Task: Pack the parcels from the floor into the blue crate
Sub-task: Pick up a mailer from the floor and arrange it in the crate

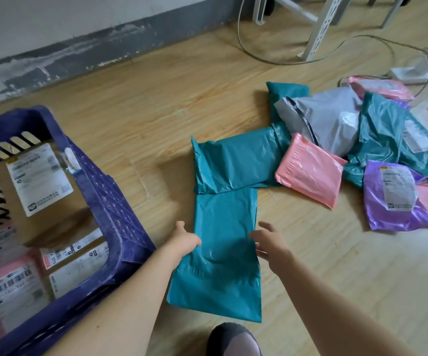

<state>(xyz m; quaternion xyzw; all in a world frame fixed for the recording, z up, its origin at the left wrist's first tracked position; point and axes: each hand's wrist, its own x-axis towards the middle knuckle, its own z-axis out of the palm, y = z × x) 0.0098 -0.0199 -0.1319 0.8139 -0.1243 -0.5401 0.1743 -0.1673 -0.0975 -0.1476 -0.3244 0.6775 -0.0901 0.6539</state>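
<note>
While the teal mailer (223, 265) lies flat on the wood floor (156, 98) just right of the blue crate (120, 206), the left hand (186, 240) meets its left edge, fingers hidden, grip can't tell. The right hand (269, 242) is spread over its right edge. Labelled boxes (38, 176) sit in the crate; the mailer pile (361, 150) is further right.

the crate (99, 186) is deep blue, its wall dotted with rows of small holes. the nearest parcel (223, 265) is plain teal, and so is the second teal parcel (236, 163). the pink parcel (310, 170) is salmon, the purple parcel (387, 219) carries a white label (397, 188), and the grey parcel (331, 124) is pale. the floor (156, 104) is light wood grain.
</note>
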